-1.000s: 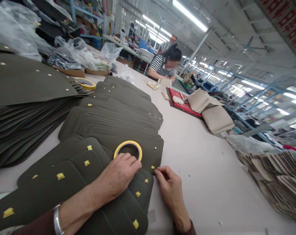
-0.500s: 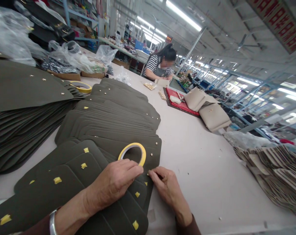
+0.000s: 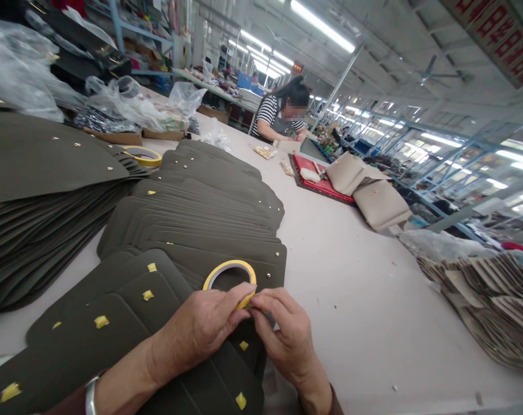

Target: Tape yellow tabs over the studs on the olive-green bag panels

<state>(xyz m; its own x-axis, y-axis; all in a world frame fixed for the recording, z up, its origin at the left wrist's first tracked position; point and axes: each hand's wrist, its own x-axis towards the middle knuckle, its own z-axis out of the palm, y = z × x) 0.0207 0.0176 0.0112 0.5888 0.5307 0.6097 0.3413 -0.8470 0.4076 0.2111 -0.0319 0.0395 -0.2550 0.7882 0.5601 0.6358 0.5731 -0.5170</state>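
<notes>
A roll of yellow tape is gripped at its near edge by my left hand, thumb on top. My right hand pinches close against the left fingertips at the roll's lower right edge; whether a bit of tape is between its fingers is hidden. Under both hands lie overlapping dark olive-green panels, several with small yellow tape pieces stuck on them. Just beyond, a fanned row of the same panels shows small metal studs near the right edges.
Another stack of dark panels rises at left, beside a second yellow tape roll. Beige pieces and a red padded board lie farther back, near a seated co-worker. A pile of beige panels sits at right on the table.
My right hand has moved up and left from the panel edge to meet the left fingertips at the tape roll. The roll has shifted slightly left and down.
</notes>
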